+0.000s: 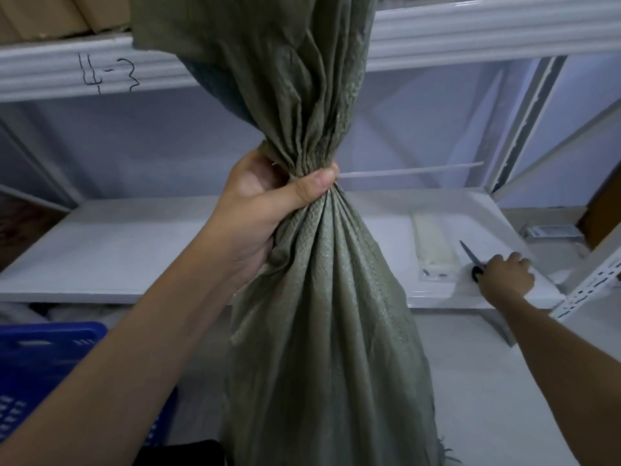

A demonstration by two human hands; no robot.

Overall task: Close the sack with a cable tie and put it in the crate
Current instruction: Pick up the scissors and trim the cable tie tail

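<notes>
Sack (pixel 322 297) hangs upright, top & bottom cut off. L hand (pixel 265 210) clamps neck; tie (pixel 410 170) tail points right. R hand (pixel 507 274) closed on scissors (pixel 472 260), handles hidden. Crate (pixel 40 358) partly seen.

We see a white metal shelf (pixel 134 250) carrying a clear packet of white strips (pixel 433 250) and, just beside it to the right, black-handled scissors (pixel 470 258). The beam (pixel 50 68) above bears handwritten "4-3", with cardboard boxes (pixel 43 15) on top.

Rough woven sack (pixel 322 297), blue plastic crate (pixel 47 361), matt shelf (pixel 134 250)
</notes>
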